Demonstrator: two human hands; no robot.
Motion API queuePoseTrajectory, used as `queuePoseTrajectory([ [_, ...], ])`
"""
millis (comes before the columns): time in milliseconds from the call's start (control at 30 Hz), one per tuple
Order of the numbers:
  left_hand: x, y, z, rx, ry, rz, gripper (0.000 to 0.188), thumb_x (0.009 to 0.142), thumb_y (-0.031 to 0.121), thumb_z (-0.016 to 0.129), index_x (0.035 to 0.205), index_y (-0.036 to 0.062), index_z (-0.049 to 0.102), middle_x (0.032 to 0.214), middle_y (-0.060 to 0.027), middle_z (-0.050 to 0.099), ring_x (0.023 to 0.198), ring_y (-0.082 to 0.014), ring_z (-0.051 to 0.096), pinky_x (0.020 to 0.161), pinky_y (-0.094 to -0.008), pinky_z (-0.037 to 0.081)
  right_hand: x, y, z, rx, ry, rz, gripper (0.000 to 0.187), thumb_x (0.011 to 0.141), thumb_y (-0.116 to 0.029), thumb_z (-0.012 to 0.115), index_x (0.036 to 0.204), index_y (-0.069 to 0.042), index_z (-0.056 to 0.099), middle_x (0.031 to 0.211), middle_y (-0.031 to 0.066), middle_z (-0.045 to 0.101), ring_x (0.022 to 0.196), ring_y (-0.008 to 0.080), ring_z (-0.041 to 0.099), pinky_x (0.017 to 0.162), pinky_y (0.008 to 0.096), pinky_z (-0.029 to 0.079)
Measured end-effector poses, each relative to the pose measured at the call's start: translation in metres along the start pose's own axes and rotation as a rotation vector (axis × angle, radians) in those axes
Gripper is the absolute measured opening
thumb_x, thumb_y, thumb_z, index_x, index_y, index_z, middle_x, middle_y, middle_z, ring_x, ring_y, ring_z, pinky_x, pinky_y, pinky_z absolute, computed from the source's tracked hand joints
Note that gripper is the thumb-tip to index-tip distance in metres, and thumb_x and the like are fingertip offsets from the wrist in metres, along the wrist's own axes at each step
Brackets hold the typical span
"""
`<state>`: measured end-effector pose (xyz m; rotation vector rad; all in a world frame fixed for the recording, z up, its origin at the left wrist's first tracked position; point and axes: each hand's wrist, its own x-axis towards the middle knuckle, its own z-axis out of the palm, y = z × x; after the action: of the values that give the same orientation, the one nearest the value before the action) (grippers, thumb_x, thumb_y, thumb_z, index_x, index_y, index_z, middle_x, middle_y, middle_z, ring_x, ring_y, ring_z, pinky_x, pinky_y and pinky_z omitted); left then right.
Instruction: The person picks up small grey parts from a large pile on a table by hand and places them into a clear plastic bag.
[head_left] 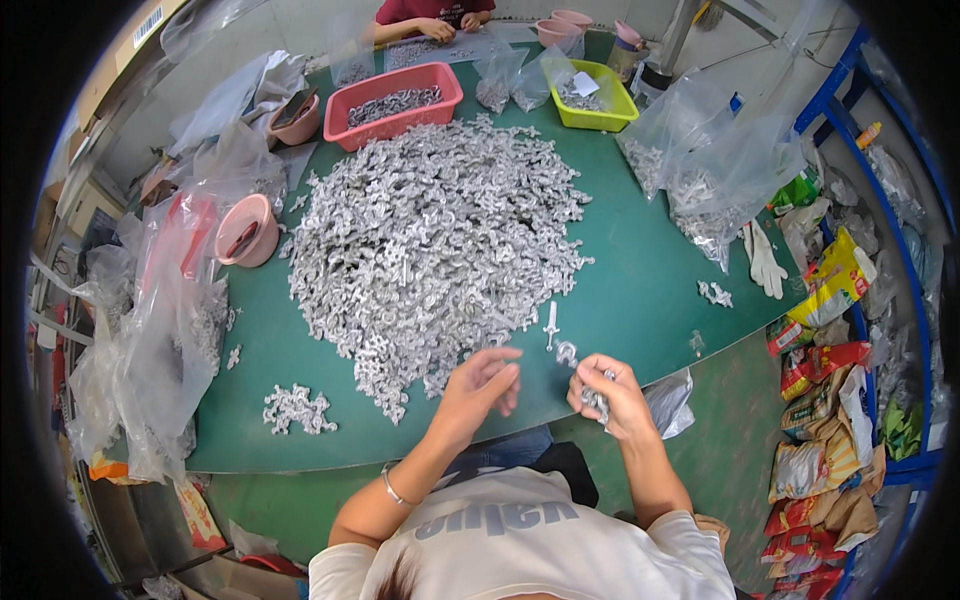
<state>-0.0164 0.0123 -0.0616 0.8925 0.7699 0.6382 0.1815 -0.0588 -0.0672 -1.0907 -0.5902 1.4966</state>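
A large heap of small silvery metal parts [430,250] covers the middle of the green table [640,275]. My left hand [480,393] hovers at the heap's near right edge, its fingers loosely bent and apart with nothing seen in them. To its right, my right hand [618,398] is closed around several of the metal parts [594,402], partly hidden by the fingers. Just beyond that hand, a curved metal piece [566,353] appears by the fingertips; whether they touch it is unclear. A small sword-shaped metal piece [551,325] lies between heap and hands.
A pink bin [393,100] and a yellow-green bin [592,97] stand at the back. A pink bucket [247,230] and plastic bags [165,300] crowd the left. Bagged parts [705,200] and a white glove [763,260] lie right. A co-worker's hand [437,30] is across the table.
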Motion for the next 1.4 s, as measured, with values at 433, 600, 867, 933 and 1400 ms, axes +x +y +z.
queuePoseTrajectory([
  [433,-0.006,-0.036,-0.045,0.009,0.127,-0.060,0.019,0.087,0.011,0.055,0.101,-0.0007,0.055,0.073,-0.0032,0.056,0.063,-0.0092,0.053,0.054,-0.0205,0.043,0.119,-0.030,-0.077,0.127,0.258,0.004,0.017,0.087,-0.021,0.055,0.080,-0.006,0.050,0.066,0.0044,0.052,0.056,0.0163,0.055,0.036,0.0198,0.034],
  [600,0.001,-0.041,-0.043,0.019,0.090,-0.090,0.019,0.087,0.011,0.055,0.102,0.0000,0.056,0.074,-0.0023,0.056,0.064,-0.0086,0.053,0.055,-0.0205,0.044,0.211,-0.094,-0.124,0.082,0.370,-0.166,0.022,0.085,-0.026,0.058,0.087,-0.005,0.054,0.064,0.0023,0.050,0.052,0.0132,0.053,0.034,0.0204,0.035],
  [867,-0.006,-0.042,-0.048,0.044,0.108,-0.088,0.019,0.087,0.011,0.054,0.104,0.0008,0.057,0.076,-0.0012,0.056,0.066,-0.0078,0.053,0.057,-0.0200,0.044,0.155,-0.047,-0.091,-0.594,0.329,-0.032,0.018,0.081,-0.017,0.062,0.088,0.000,0.060,0.060,0.0037,0.054,0.045,0.0114,0.052,0.035,0.0253,0.036],
  [933,-0.005,-0.044,-0.049,0.051,0.091,-0.080,0.019,0.087,0.011,0.054,0.103,0.0006,0.057,0.076,-0.0014,0.056,0.066,-0.0079,0.053,0.057,-0.0201,0.044,0.135,-0.039,-0.079,-1.166,0.222,-0.154,0.019,0.078,-0.014,0.064,0.092,-0.002,0.062,0.066,0.0093,0.060,0.053,0.0179,0.058,0.047,0.0309,0.045],
  [1400,-0.009,-0.041,-0.034,0.072,0.056,-0.059,0.019,0.087,0.010,0.054,0.103,-0.0005,0.057,0.075,-0.0018,0.056,0.066,-0.0080,0.053,0.057,-0.0202,0.043,0.158,-0.022,-0.070,-1.820,0.446,-0.461,0.010,0.078,-0.010,0.058,0.085,-0.003,0.059,0.089,0.0155,0.057,0.074,0.0361,0.060,0.062,0.0456,0.048],
])
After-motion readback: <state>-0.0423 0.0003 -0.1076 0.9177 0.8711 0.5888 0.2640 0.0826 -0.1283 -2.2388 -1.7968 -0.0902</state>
